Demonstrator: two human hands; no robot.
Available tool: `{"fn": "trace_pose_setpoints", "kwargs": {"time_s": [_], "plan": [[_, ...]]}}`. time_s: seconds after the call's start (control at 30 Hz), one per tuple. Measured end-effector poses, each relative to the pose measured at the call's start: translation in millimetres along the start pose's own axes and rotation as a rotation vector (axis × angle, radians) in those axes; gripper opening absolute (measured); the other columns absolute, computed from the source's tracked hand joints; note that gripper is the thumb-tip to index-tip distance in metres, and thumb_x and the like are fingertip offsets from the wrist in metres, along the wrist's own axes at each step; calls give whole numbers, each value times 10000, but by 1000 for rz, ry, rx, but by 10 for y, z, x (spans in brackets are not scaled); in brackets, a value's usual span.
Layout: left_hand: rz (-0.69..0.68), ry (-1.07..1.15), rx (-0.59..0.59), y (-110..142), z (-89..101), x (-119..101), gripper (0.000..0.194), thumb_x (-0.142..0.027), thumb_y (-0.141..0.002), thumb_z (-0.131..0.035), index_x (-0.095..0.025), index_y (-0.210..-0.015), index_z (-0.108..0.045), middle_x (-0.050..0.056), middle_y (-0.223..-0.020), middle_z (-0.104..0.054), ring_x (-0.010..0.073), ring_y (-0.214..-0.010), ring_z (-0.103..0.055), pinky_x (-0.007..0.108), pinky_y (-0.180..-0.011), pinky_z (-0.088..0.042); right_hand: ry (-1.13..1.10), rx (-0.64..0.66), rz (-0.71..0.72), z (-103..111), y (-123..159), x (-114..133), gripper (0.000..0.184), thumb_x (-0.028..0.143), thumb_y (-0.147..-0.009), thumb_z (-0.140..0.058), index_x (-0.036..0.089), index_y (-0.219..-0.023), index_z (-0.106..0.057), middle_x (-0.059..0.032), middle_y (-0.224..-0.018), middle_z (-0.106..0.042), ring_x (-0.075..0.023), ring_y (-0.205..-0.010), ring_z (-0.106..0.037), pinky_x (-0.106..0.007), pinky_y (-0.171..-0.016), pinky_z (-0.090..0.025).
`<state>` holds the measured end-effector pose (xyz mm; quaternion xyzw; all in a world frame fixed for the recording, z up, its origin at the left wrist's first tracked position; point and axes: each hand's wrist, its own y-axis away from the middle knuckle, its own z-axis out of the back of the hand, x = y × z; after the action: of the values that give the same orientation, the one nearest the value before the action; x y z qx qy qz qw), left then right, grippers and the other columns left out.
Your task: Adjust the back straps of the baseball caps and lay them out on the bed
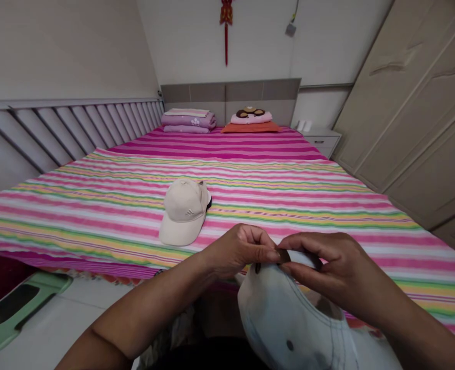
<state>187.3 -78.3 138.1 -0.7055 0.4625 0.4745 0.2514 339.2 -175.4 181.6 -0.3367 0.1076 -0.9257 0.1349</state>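
A pale blue cap (289,313) hangs close to my body, its back strap and opening turned up toward my hands. My left hand (246,249) pinches the strap near its buckle between thumb and finger. On the other side of the opening, my right hand (331,262) grips the same strap (302,258), fingertips almost meeting those of the left. The exact fastening is partly covered by my fingers. A beige cap (184,210) with a small logo lies on the bed beyond my left hand, brim toward me; another dark and white edge shows under its right side.
The bed (281,205) has a striped sheet, with folded purple bedding (188,122) and a pink and orange stack (251,121) by the headboard. A railing (96,126) runs along the left. A green stool (30,303) stands lower left; a wardrobe (416,113) and nightstand (320,140) are right.
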Motion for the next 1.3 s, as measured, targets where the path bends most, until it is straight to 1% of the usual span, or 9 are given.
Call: {"fn": "trace_pose_setpoints", "kwargs": {"time_s": [0.1, 0.37, 0.43, 0.57, 0.63, 0.73, 0.87, 1.07, 1.3], "plan": [[33, 2, 25, 12, 28, 17, 276, -291, -533, -764, -106, -599, -570, -21, -501, -541, 46, -403, -442, 176, -392, -291, -14, 6, 6, -4, 18, -4, 128, 272, -747, -586, 230, -850, -649, 28, -630, -635, -92, -478, -513, -196, -431, -369], [-22, 82, 69, 22, -7, 4, 276, -237, -540, -760, -113, -577, -517, 7, -636, -593, 70, -509, -516, 187, -460, -355, -53, 23, -34, -3, 27, -63, 94, 290, -743, -581, 212, -770, -626, 29, -603, -607, -92, -473, -473, -202, -421, -348], [3, 78, 69, 17, -12, -11, 276, -253, -561, -749, -115, -582, -511, -11, -586, -566, 56, -473, -487, 181, -449, -337, -57, 31, -49, -2, 19, -57, 80, 279, -741, -581, 207, -738, -616, 31, -590, -591, -90, -474, -462, -200, -423, -344], [95, 18, 63, -2, 8, -27, 305, -365, -612, -708, -116, -729, -577, -23, -572, -545, 49, -474, -463, 183, -475, -335, -83, 55, -94, -1, -10, -50, 92, 281, -739, -585, 196, -713, -609, 28, -584, -566, -92, -481, -449, -206, -431, -333], [150, -12, 84, -9, 23, -30, 315, -366, -611, -708, -108, -753, -597, -14, -590, -556, 54, -486, -469, 189, -484, -338, -211, 99, -149, 5, -33, -94, 119, 309, -734, -599, 194, -765, -608, 28, -590, -554, -91, -482, -454, -204, -431, -336], [154, 2, 63, -12, 45, -40, 263, -313, -602, -721, -99, -701, -604, -18, -560, -547, 47, -473, -459, 184, -482, -337, -511, 202, -217, 17, -59, -257, 279, 425, -760, -560, 174, -879, -591, 12, -622, -546, -102, -510, -482, -214, -454, -369], [142, 65, 17, -9, 83, -59, 245, -277, -567, -739, -93, -647, -597, -13, -534, -543, 45, -433, -452, 177, -438, -312, -723, 341, -201, -11, -14, -541, 445, 509, -838, -384, 138, -741, -611, -44, -669, -582, -146, -629, -537, -279, -611, -422], [200, 54, 25, -19, 111, -72, 211, -241, -541, -740, -92, -628, -619, -1, -524, -563, 57, -429, -467, 189, -444, -332, -1006, 199, -372, -54, 152, -665, 398, 537, -725, -550, 146, -657, -572, -2, -516, -517, -96, -441, -414, -219, -425, -305], [156, -25, 50, -5, 72, -82, 192, -240, -552, -734, -102, -638, -632, 2, -544, -578, 60, -474, -483, 189, -494, -359, -1061, 97, -474, 28, 220, -616, 295, 432, -675, -660, 150, -701, -581, 24, -507, -491, -65, -411, -384, -187, -399, -269]]}}
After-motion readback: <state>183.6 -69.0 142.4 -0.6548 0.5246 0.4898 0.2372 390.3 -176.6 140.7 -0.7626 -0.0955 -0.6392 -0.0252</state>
